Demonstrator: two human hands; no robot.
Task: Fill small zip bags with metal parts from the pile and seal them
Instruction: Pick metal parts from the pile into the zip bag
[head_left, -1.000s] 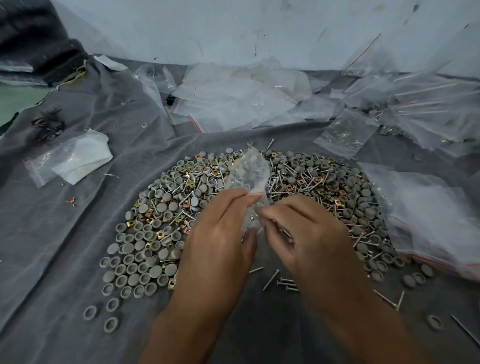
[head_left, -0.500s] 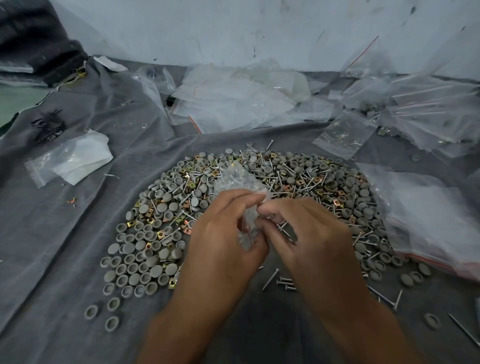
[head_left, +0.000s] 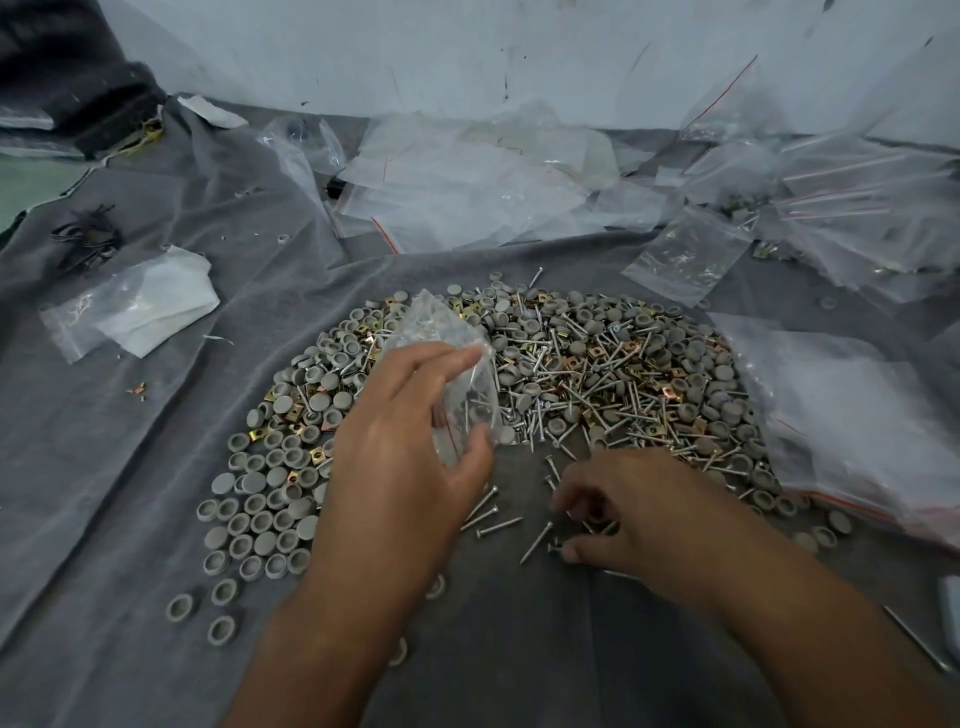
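My left hand grips a small clear bag over the pile of caps, clips and nails. My right hand curls down onto loose nails on the grey cloth. Can't tell if it's actually pinching one, since my fingers hide it.
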